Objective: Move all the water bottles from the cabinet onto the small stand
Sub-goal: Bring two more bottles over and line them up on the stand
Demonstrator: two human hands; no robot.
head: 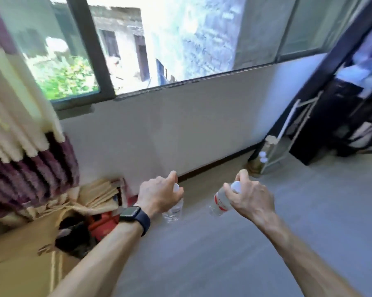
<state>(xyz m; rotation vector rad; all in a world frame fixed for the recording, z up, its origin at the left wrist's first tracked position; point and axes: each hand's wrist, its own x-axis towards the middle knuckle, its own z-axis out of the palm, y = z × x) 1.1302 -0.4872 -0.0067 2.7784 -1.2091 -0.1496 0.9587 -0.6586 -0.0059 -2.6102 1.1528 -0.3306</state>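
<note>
Clear plastic, white-capped: the left hand (159,195) grips the plain bottle (174,211) round its neck, and the right hand (250,198) grips the red-labelled bottle (220,203) the same way. Both hang above the grey floor (223,254). Well apart, by the wall, stands the small stand (286,123), blurred, with white caps (262,157) at its foot.

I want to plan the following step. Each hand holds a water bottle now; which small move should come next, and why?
Probably carry both to the white stand at the right and set them there. The left hand grips a clear bottle near its cap, the right hand a red-labelled bottle; both hang above the floor. White caps seem to be at the stand, though blurred.
</note>
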